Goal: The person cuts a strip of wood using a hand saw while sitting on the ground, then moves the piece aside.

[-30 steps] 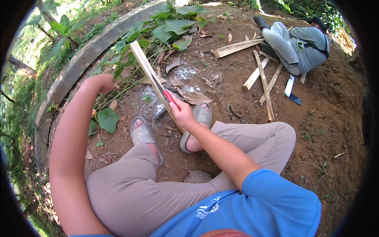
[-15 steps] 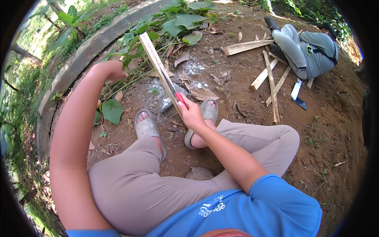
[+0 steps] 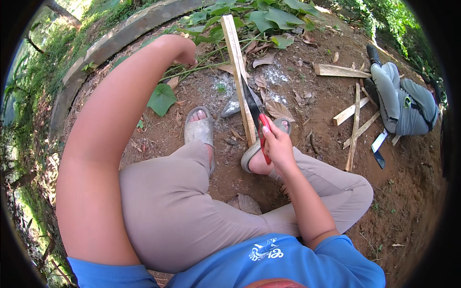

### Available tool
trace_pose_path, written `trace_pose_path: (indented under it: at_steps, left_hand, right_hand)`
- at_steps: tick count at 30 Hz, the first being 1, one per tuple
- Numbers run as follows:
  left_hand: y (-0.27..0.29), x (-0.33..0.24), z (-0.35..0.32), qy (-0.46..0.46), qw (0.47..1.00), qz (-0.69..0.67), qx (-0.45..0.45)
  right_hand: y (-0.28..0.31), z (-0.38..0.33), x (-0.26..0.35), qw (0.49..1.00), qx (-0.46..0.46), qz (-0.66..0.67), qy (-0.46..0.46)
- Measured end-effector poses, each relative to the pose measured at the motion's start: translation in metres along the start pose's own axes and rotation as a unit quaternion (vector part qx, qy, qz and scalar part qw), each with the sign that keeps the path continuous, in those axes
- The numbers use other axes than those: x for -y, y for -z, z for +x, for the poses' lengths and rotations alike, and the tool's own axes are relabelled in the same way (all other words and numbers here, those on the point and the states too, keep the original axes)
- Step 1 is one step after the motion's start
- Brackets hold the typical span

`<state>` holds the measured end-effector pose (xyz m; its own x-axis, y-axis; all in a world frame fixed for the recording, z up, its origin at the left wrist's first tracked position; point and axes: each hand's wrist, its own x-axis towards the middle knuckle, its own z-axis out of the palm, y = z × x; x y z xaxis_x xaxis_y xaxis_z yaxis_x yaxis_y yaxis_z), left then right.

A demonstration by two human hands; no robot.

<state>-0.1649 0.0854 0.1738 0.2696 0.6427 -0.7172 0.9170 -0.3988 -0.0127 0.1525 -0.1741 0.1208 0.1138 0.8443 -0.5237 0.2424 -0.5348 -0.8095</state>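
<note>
My right hand is closed round the red handle of a tool with a dark, tapering blade. Whether it is a saw or a large knife does not show. The blade lies along the right side of a long, pale wooden stick. That stick slants away from me, its near end beside my right sandal. Bent at the wrist, my left hand is to the left of the stick and apart from it; its fingers are mostly hidden.
A flat grey wedge lies on the soil behind the stick. Leafy vines spread at the far side, before a curved concrete edge. At right a person in grey sits near several wood pieces and an L-shaped white-and-dark tool.
My view has shifted. The blade, formerly along the stick, now angles off it toward the handle. My right hand has come away from the stick's near end to its right.
</note>
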Motion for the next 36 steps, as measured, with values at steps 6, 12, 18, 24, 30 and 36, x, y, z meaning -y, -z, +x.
trace_pose_path:
  at_steps: [6, 12, 18, 24, 30, 36]
  left_hand:
    - [0.006, -0.006, 0.004, -0.010, 1.000, 0.009, -0.009]
    - [0.005, -0.007, -0.009, 0.003, 1.000, 0.016, 0.004]
    - [0.006, -0.012, -0.002, -0.020, 0.999, 0.025, -0.028]
    - [0.000, -0.005, 0.004, -0.002, 0.999, 0.026, -0.019]
    - [0.010, -0.008, -0.008, -0.001, 0.999, 0.031, -0.014]
    - [0.011, -0.012, 0.003, -0.018, 0.998, 0.041, -0.032]
  right_hand:
    - [-0.028, 0.081, -0.008, 0.997, -0.027, -0.002, 0.076]
    - [0.015, -0.003, 0.026, 0.994, 0.039, 0.028, -0.101]
    - [-0.025, 0.050, -0.016, 0.994, -0.052, -0.014, 0.097]
    - [-0.013, 0.040, 0.013, 0.995, 0.039, 0.096, 0.003]
    - [0.003, -0.012, 0.000, 0.999, 0.004, -0.019, 0.029]
    - [-0.025, 0.057, -0.019, 0.995, -0.047, -0.017, 0.085]
